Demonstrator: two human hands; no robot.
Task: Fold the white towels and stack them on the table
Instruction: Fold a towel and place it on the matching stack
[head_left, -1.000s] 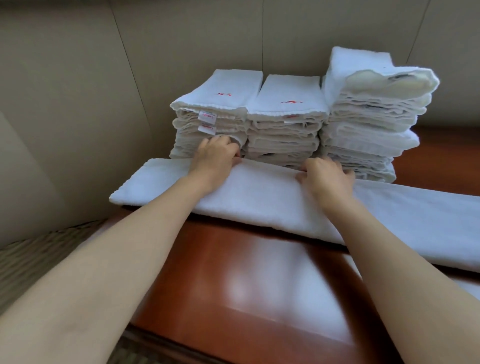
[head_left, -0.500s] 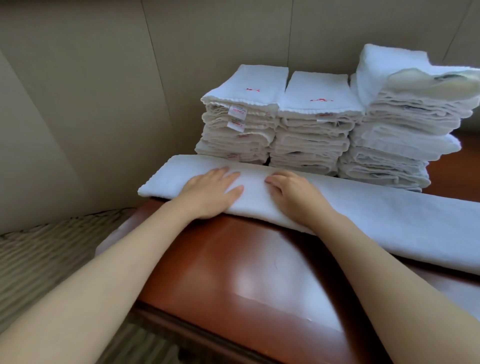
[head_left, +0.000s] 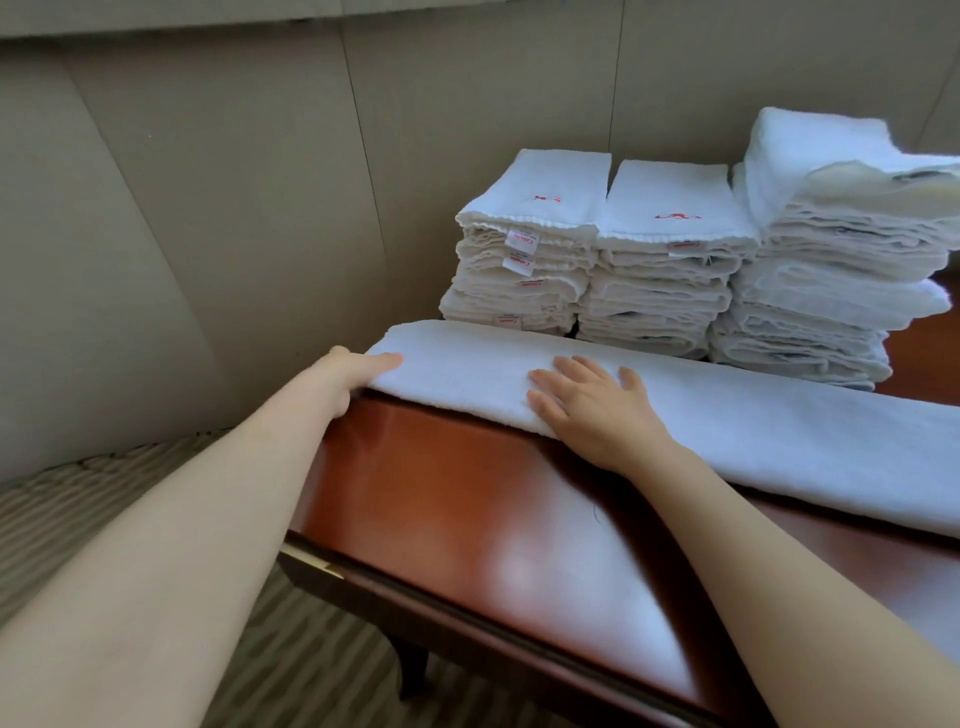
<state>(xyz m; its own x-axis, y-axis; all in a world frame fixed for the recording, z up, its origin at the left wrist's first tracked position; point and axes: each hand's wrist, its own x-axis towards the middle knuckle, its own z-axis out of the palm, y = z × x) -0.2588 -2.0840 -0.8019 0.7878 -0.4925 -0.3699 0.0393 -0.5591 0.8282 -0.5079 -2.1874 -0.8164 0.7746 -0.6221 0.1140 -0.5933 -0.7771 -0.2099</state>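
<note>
**Long folded towel held flat on a glossy tabletop**

A padded beige wall (head_left: 218, 197) with stitched panel seams fills the upper half of the frame. Below it, a polished red-brown wooden tabletop (head_left: 467, 499) with a rounded dark edge runs from the centre to the lower right, its surface glaring with a soft reflection. Ribbed, striped carpet (head_left: 67, 509) shows at lower left.

Across the middle lies the long towel (head_left: 753, 431), white plush terry folded into a thick narrow band that runs off the right edge. Behind it, at upper right, stand three stacks of folded towels (head_left: 660, 270), their layered edges wavy; small white labels and red embroidery mark the two left stacks.

The right hand (head_left: 587, 402) lies flat on the band, fingers spread and straight. The left hand (head_left: 345, 376) grasps the band's left end, thumb on top, the fingers hidden beneath.
</note>
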